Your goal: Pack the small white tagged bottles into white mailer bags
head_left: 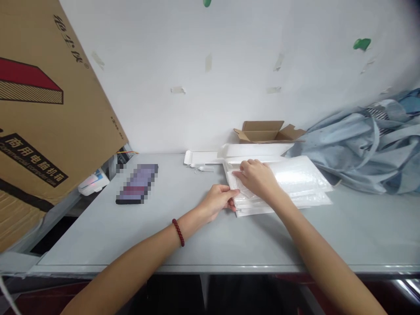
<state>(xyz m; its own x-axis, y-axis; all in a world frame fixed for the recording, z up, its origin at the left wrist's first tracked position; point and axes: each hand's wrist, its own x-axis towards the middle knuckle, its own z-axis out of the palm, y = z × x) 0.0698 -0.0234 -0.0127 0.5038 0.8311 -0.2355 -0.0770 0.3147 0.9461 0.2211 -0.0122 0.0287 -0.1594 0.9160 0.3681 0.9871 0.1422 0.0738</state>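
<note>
A stack of clear bubble wrap bags lies on the grey table, a little right of the middle. My left hand pinches the stack's near left corner, thumb on top and fingers partly hidden below the edge. Over the top of the stack is my right hand, its fingers curled down and closed on the plastic of the upper bag near the left side. The fingertips of my right hand are partly hidden. Behind the stack lies a white flat box, with small white tagged items to its left.
An open brown carton stands against the white wall. Light blue cloth is heaped at the right. A blurred-out phone-like slab lies on the left of the table. A large cardboard box leans in at the far left.
</note>
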